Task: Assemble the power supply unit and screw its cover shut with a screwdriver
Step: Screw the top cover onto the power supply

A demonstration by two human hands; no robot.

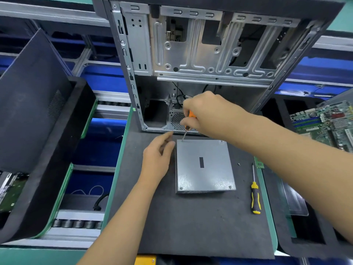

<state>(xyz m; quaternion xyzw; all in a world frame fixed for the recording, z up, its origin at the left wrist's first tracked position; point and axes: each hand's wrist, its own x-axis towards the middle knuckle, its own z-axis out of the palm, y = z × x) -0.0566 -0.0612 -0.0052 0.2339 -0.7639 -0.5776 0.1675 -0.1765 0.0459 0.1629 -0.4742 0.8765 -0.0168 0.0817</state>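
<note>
Head view: your right hand [204, 113] has its fingers wrapped round the orange screwdriver [189, 121], tip on the power supply unit [204, 166] at its 11 o'clock corner. The unit lies at the mat's [172, 226] center. Your left hand [159, 154], fingers relaxed and loose, sits at the unit's 9 o'clock. A yellow screwdriver [255, 196] lies at 3 o'clock.

Open computer case [200, 54] behind black mat [191, 217], motherboard [324, 123] at right, dark panel [34, 104] at left
</note>
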